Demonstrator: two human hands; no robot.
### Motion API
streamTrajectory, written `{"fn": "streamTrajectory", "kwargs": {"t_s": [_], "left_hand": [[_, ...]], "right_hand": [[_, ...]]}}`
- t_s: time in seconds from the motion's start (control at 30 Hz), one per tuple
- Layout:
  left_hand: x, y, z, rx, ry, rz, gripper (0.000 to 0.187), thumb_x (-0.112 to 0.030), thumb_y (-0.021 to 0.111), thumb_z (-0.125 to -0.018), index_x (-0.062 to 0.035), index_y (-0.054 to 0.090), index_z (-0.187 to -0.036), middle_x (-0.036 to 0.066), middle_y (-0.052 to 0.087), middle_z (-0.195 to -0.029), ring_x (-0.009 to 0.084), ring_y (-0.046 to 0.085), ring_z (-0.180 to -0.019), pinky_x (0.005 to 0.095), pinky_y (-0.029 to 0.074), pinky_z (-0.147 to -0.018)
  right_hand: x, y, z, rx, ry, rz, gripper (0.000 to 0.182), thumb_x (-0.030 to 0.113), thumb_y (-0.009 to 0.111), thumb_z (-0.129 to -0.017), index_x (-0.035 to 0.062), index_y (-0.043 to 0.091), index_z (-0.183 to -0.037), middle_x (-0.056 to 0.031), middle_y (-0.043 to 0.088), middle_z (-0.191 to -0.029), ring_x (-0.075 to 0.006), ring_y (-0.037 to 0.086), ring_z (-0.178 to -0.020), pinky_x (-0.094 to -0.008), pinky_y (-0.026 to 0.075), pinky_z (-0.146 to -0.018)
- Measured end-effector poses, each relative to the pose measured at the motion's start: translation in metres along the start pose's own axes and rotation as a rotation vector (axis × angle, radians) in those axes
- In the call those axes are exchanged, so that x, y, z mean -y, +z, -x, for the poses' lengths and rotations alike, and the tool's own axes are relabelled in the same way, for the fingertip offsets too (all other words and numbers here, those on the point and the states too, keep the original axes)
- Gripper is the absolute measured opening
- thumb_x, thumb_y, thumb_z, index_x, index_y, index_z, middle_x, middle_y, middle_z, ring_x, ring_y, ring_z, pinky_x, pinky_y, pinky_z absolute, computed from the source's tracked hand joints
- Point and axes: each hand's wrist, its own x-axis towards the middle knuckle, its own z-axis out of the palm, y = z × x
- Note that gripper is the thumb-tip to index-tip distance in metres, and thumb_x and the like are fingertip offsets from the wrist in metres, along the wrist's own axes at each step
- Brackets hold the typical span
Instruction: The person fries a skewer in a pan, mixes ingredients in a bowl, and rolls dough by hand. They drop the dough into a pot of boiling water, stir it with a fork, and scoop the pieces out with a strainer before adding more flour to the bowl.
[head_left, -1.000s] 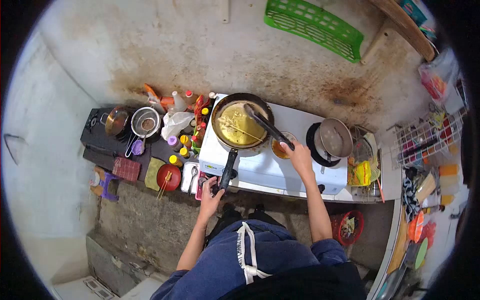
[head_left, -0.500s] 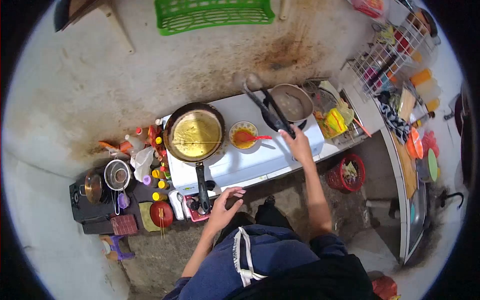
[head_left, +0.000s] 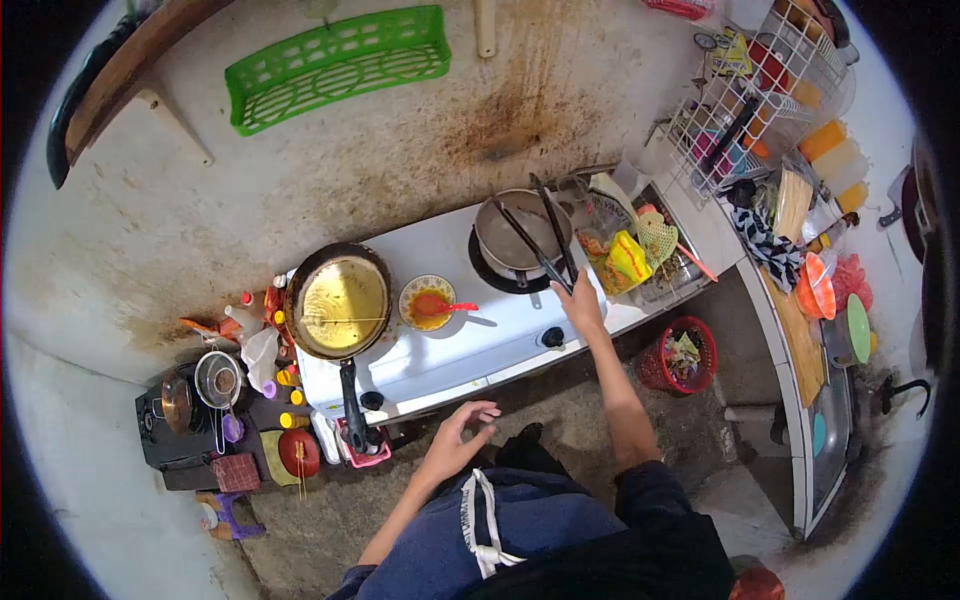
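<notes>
In my right hand (head_left: pixel 580 302) is a pair of black tongs (head_left: pixel 556 232), the arms spread apart over a grey pot (head_left: pixel 490 238) on the right burner. Nothing shows between their tips; the pot's contents are hard to make out. My left hand (head_left: pixel 455 445) is empty, fingers curved and apart, in front of the stove (head_left: pixel 430 358). A frying pan (head_left: pixel 340 350) with yellowish liquid sits on the stove's left side, a thin stick lying across it. Between pan and pot stands a patterned bowl (head_left: pixel 408 286) with an orange-yellow mixture and a red spoon (head_left: pixel 460 308).
Bottles (head_left: pixel 292 422) and a red plate (head_left: pixel 312 462) with skewers are to the left, near a small strainer (head_left: pixel 206 392). A yellow packet (head_left: pixel 627 262) lies right of the stove. A red waste basket (head_left: pixel 652 375) is on the floor, and a white wire rack (head_left: pixel 715 130) hangs at upper right.
My right hand has swung the tongs from the pot's left side to over the pot. My left hand stays in front of the stove. The whole view has shifted.
</notes>
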Motion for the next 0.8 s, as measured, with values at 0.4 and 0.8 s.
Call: {"fn": "streamTrajectory", "kwargs": {"t_s": [0.4, 0.8], "left_hand": [[-0.003, 0.082, -0.056, 0.127, -0.216, 0.098, 0.024, -0.018, 0.046, -0.086, -0.0037, 0.05, -0.105, 0.002, 0.056, -0.076, 0.0067, 0.05, -0.062, 0.0199, 0.041, -0.055], [0.0, 0.218, -0.164, 0.639, -0.047, 0.189, 0.046, -0.036, 0.022, -0.092, -0.0001, 0.04, -0.115, 0.012, 0.056, -0.092, 0.0191, 0.053, -0.085, 0.0308, 0.04, -0.08]], "right_hand": [[-0.042, -0.048, 0.028, 0.057, 0.04, -0.631, 0.042, 0.023, 0.054, -0.082, -0.0036, 0.039, -0.111, -0.0135, 0.053, -0.093, -0.022, 0.052, -0.086, -0.0294, 0.04, -0.076], [-0.139, -0.151, 0.116, -0.282, 0.386, -1.017, 0.027, 0.022, 0.046, -0.087, 0.0041, 0.042, -0.106, 0.0043, 0.039, -0.066, -0.003, 0.035, -0.054, -0.0174, 0.031, -0.047]]}}
